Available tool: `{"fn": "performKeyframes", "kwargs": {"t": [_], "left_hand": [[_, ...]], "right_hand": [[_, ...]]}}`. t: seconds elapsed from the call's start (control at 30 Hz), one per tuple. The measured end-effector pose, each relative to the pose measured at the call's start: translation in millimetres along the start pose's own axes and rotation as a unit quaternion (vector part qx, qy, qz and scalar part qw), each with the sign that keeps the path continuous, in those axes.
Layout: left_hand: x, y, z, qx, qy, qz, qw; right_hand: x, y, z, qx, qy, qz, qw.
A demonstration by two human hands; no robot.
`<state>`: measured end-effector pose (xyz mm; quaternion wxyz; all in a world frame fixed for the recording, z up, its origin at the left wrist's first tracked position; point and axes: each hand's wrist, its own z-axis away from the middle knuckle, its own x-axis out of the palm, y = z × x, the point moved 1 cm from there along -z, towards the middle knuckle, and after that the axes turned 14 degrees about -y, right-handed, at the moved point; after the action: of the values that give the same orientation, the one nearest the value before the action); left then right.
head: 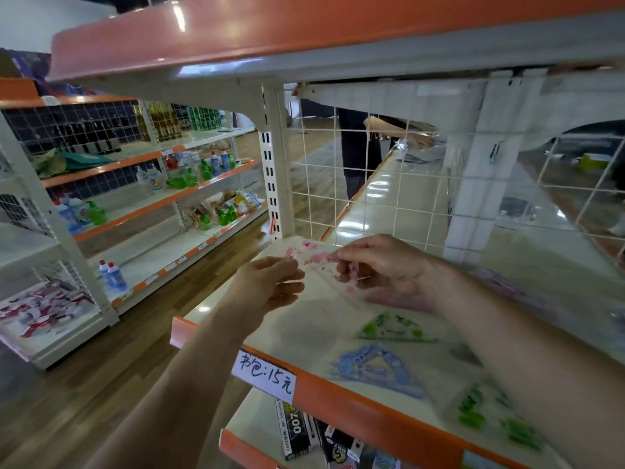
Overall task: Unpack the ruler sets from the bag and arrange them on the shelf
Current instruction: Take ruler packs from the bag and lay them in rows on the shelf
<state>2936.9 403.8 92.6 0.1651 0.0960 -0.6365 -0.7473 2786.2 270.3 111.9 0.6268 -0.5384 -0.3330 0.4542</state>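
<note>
both hands are up at the front-left corner of the shelf (pixel 338 396), w/ a pink ruler set (pixel 313 257) stretched between them. left hand (pixel 270 286) has its grip closed on the set's left edge, thumb & fingertips pinching the clear wrap, other fingers curled under. right hand (pixel 382 265) pinches the right end the same way, fingers bent down over it. the set is tilted, far edge up, held low over the shelf board near the upright post. can't tell if its near edge touches the board, too blurred there.

further right on the same board lie 3 more sets, flat: a green ruler set (pixel 395 330) just beside the right forearm, a blue ruler set (pixel 375 367) in front of it near the orange rim, & a second green set (pixel 490 414) further along, smeared by blur. green & blue sit close together; can't say if they overlap.

a handwritten price label (pixel 267 377) hangs on the orange rim by the left forearm. the lower shelf (pixel 250 418) under it holds black boxes (pixel 297 431). white wire mesh (pixel 355 198) backs the shelf, & through it a person (pixel 355 154) in dark clothes stands on the other side. across the aisle, to the left, more shelving (pixel 152 211) w/ bottles (pixel 216 162), green & blue.
</note>
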Motion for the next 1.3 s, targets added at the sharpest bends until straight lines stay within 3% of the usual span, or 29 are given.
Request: {"fn": "performKeyframes", "kwargs": {"t": [0.2, 0.33, 0.53, 0.73, 0.9, 1.07, 1.3], "left_hand": [[42, -11, -10, 0.010, -0.098, 0.103, 0.990], [67, -21, -11, 0.049, -0.103, 0.122, 0.986], [83, -32, -3, 0.160, -0.049, -0.005, 0.986], [84, -37, 3, 0.166, -0.065, -0.030, 0.984], [81, -38, 0, 0.163, -0.033, -0.001, 0.986], [79, -39, -1, 0.165, -0.020, 0.021, 0.986], [80, -42, -5, 0.157, -0.024, -0.031, 0.987]], "right_hand": [[-24, 3, 38, 0.021, -0.007, -0.029, 0.999], [-39, 13, 63, 0.030, 0.009, 0.022, 0.999], [-49, 17, 77, 0.030, 0.093, 0.133, 0.986], [-38, 15, 72, 0.035, 0.081, 0.193, 0.977], [-22, 14, 62, 0.020, 0.166, 0.363, 0.917], [-6, 14, 61, 0.075, 0.136, 0.496, 0.854], [-22, 11, 54, 0.107, 0.132, 0.519, 0.838]]}}
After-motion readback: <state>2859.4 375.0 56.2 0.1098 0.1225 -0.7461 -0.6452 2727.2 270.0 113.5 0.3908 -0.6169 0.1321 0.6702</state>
